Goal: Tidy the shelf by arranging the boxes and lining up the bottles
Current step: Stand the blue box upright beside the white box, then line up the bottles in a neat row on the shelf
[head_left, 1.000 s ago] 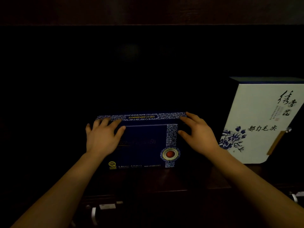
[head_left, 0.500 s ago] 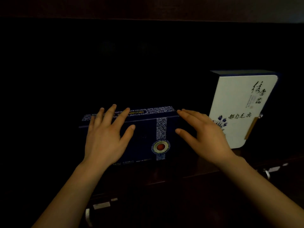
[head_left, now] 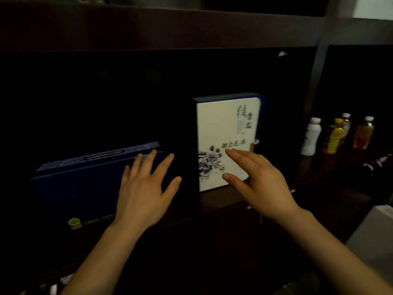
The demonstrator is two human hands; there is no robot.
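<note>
A dark wooden shelf unit (head_left: 265, 201) fills the view, its recess almost black in dim light. A thick board (head_left: 148, 28) runs across above. A slanted upright post (head_left: 316, 67) divides the right bay. At far top right, a pale wall (head_left: 370, 6) shows.

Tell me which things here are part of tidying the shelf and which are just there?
Part of the job:
dark blue box
white flowered box
white bottle
yellow-label bottle
amber bottle

Just there:
pale object, bottom right, too dim to identify
</note>
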